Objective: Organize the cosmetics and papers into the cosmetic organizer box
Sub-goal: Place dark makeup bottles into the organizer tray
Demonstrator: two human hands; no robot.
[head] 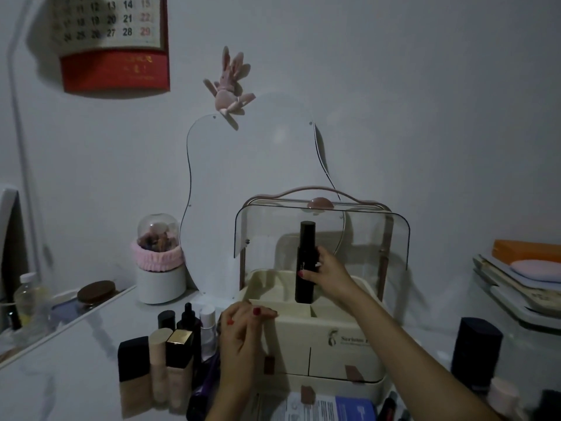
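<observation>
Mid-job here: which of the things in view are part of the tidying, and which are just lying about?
Part of the job:
organizer box
black tube, held upright by the right hand
bottles beside the left hand
papers

Just lying about:
calendar
toy rabbit
mirror
brush holder

A cream cosmetic organizer box point(331, 344) with a clear lid point(273, 226) and pink handle point(315, 189) holds a black tube point(306, 262), while red-nailed fingers point(256, 311) show at 7 o'clock of it, a pink plush rabbit point(229, 86) at 11, an orange box point(528, 250) at 3.
</observation>
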